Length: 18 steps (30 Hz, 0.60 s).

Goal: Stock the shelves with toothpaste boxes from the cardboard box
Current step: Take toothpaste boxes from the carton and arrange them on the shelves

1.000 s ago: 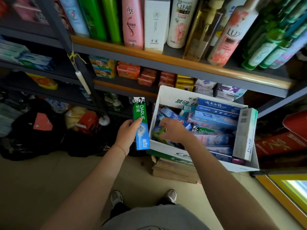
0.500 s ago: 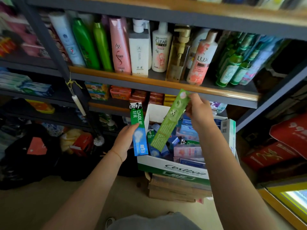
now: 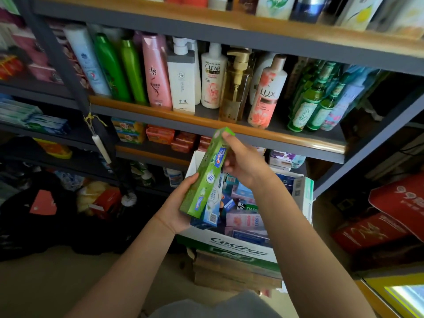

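A white cardboard box point(image 3: 229, 243) printed "Cestbon" stands on flattened cartons below the shelves and holds several toothpaste boxes point(image 3: 246, 218). Above its left side I hold a long green toothpaste box point(image 3: 206, 177), tilted, top end toward the shelf. My right hand point(image 3: 243, 162) grips its upper part. My left hand point(image 3: 180, 204) grips its lower end together with a blue and white toothpaste box point(image 3: 210, 215) lying under it, mostly hidden. More toothpaste boxes point(image 3: 34, 120) lie on a dark shelf at the far left.
The shelf point(image 3: 206, 121) right above my hands is packed with shampoo and lotion bottles point(image 3: 213, 76). Soap packs point(image 3: 160, 134) sit on the shelf behind the green box. Red cartons point(image 3: 390, 216) stand on the right, dark bags point(image 3: 43, 205) on the floor at left.
My right hand lifted the green box out of the cardboard box and laid it against the blue box in my left hand, which now holds both. My view tilted upward.
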Each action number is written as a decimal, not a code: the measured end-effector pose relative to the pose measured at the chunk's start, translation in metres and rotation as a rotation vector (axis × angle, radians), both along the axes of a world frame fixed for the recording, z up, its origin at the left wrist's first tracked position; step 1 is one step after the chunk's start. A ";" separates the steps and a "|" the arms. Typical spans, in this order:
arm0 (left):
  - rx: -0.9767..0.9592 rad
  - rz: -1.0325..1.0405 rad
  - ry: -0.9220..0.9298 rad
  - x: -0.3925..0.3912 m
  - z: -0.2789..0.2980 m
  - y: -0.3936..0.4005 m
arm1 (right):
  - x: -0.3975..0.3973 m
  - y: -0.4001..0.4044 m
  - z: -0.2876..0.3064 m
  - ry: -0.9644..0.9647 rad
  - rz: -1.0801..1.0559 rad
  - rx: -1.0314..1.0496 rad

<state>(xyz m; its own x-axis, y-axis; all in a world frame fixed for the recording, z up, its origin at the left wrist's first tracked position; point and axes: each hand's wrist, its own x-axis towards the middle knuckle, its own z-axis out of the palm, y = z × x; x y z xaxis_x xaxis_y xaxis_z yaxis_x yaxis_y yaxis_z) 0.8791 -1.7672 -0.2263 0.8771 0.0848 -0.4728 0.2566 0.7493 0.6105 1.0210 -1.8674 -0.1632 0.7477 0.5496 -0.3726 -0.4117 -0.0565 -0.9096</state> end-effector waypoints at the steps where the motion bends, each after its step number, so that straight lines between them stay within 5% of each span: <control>1: -0.002 0.010 -0.005 0.001 0.000 -0.001 | -0.001 -0.001 -0.002 0.029 0.058 0.026; 10: 0.080 0.098 -0.021 -0.010 -0.004 0.028 | -0.014 0.035 0.001 0.083 0.018 0.130; 18: 0.353 0.179 -0.039 -0.077 0.014 0.124 | -0.065 0.117 0.008 -0.019 -0.096 -0.138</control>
